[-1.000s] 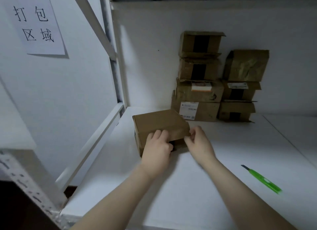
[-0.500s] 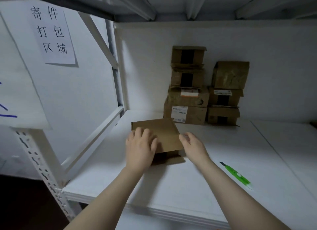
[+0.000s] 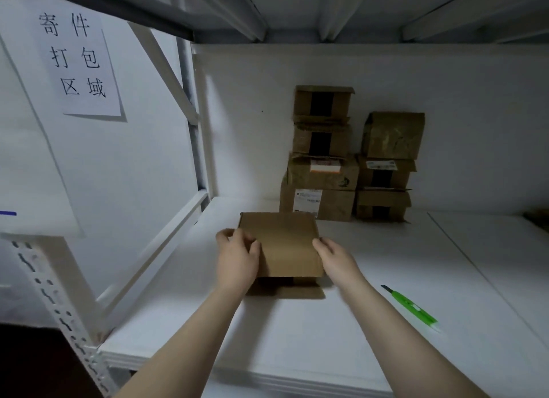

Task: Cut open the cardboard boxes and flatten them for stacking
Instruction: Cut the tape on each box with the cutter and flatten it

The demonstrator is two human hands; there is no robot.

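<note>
Left grip (image 3: 237,258) clasps the small brown cardboard box (image 3: 285,243), right grip (image 3: 335,261) presses it open-fingered; it and the stacked brown boxes (image 3: 323,166) look unflattened.

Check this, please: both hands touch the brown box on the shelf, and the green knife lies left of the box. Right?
One thing is wrong: the head view shows the knife lying right of the box, not left. The left hand and right hand do touch it.
</note>
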